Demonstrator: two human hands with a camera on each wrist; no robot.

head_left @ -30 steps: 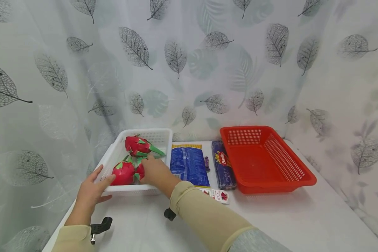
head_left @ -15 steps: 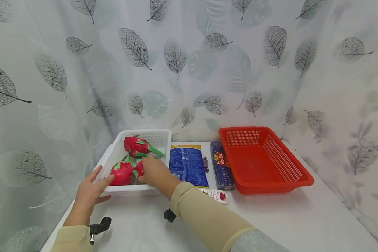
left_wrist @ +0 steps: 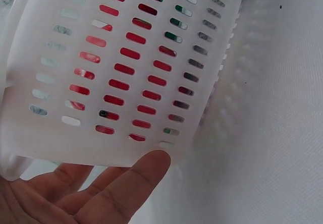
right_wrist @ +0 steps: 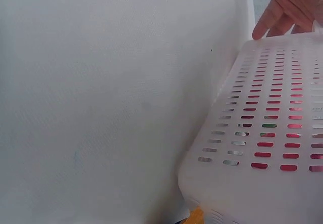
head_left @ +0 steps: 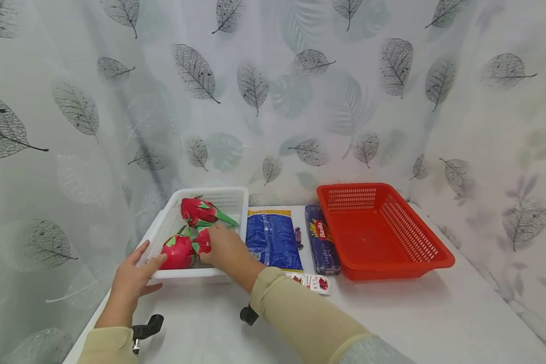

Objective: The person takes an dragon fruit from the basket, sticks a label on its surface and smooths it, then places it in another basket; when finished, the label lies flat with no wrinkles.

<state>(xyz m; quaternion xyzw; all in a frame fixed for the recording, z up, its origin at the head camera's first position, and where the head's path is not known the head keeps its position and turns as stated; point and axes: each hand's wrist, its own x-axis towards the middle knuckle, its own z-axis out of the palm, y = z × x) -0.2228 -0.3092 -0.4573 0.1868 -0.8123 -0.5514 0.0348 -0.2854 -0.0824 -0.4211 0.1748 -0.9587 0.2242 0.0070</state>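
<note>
Toward the left of the head view stands a white slotted basket [head_left: 167, 222] with dragon fruits inside. One dragon fruit [head_left: 199, 210], red with long green tips, lies at the back; another dragon fruit [head_left: 177, 251] sits in the front left corner. My right hand [head_left: 227, 251] reaches over the front rim and grips a third dragon fruit [head_left: 202, 241], partly covered by the hand; its fingertips are hidden. My left hand [head_left: 133, 275] rests spread at the basket's front left corner. In the left wrist view its thumb [left_wrist: 136, 183] touches the slotted wall.
Right of the white basket lie a blue plastic packet [head_left: 273, 240], a small purple wrapped candy [head_left: 298, 237] and a blue spaghetti pack [head_left: 320, 242]. A red basket [head_left: 382, 268] stands further right. Cards with red fruit pictures [head_left: 318, 284] lie in front. A leaf-patterned curtain [head_left: 273, 101] hangs behind.
The dragon fruit under my right hand has shifted slightly upward and shows a little more. My left hand stays at the basket's corner.
</note>
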